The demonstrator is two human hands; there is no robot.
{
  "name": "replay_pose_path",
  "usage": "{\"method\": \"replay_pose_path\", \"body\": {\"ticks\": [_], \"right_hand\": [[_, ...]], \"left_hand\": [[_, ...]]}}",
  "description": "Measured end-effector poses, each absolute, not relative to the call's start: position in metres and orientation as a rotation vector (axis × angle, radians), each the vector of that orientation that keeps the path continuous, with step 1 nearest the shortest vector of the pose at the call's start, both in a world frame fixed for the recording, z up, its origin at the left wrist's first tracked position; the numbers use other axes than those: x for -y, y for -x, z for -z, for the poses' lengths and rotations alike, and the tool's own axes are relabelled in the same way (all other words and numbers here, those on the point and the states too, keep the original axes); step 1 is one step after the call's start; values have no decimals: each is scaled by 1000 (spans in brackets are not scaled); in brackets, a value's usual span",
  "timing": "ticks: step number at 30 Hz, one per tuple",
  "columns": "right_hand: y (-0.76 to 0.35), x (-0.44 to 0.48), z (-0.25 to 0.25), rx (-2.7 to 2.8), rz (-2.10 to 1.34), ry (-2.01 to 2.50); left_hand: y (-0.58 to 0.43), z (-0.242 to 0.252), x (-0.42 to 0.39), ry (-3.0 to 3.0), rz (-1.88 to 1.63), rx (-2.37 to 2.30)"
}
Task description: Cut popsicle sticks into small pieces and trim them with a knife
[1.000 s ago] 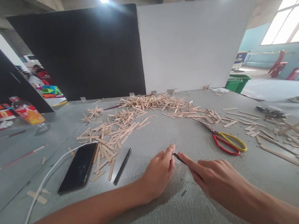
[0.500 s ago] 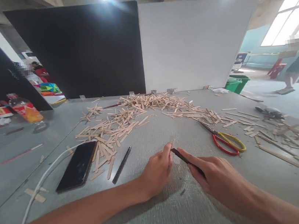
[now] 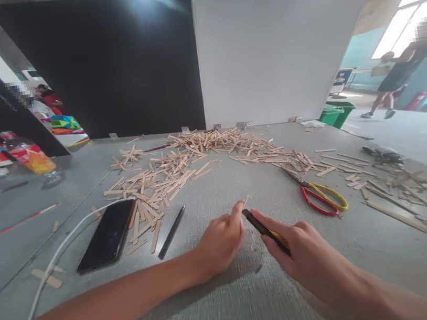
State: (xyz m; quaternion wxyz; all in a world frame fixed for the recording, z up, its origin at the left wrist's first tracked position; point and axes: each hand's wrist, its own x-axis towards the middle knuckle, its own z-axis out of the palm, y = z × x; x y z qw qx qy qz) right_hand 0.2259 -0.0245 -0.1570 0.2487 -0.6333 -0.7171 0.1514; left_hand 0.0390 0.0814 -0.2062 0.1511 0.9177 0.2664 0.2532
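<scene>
My left hand (image 3: 221, 241) is closed on a small wooden stick (image 3: 247, 201); only its pale tip shows past the thumb and finger. Wrapped round a black and yellow utility knife (image 3: 268, 233), my right hand (image 3: 308, 252) lays its index finger along the knife's back. The knife's front end points up and left, close beside my left fingertips; I cannot tell whether it touches the stick. Beyond both hands, a heap of flat wooden craft sticks (image 3: 211, 142) spreads in an arc over the grey table (image 3: 227, 317).
Scissors (image 3: 324, 197) with red and yellow handles lie at right. Left of my hands are a black pen (image 3: 172, 232) and a phone (image 3: 107, 236) with a white cable (image 3: 57, 251). A bottle (image 3: 30, 156) stands far left. Black and white panels (image 3: 281, 50) rise behind; a person (image 3: 403, 67) is at far right.
My right hand has drawn the knife slightly back and left, and more of its yellow body shows. My left hand keeps the stick. The person at far right has moved.
</scene>
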Motion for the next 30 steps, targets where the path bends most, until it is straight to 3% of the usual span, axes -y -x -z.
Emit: {"method": "replay_pose_path", "body": {"ticks": [12,30], "right_hand": [[-239,18,152,2022,-444,1669],[-251,18,127,2158,-459,1627]], "left_hand": [[-44,187,-84,-2549,-507,-1129],[-44,190,-82,-2658,-182,-1050]]}}
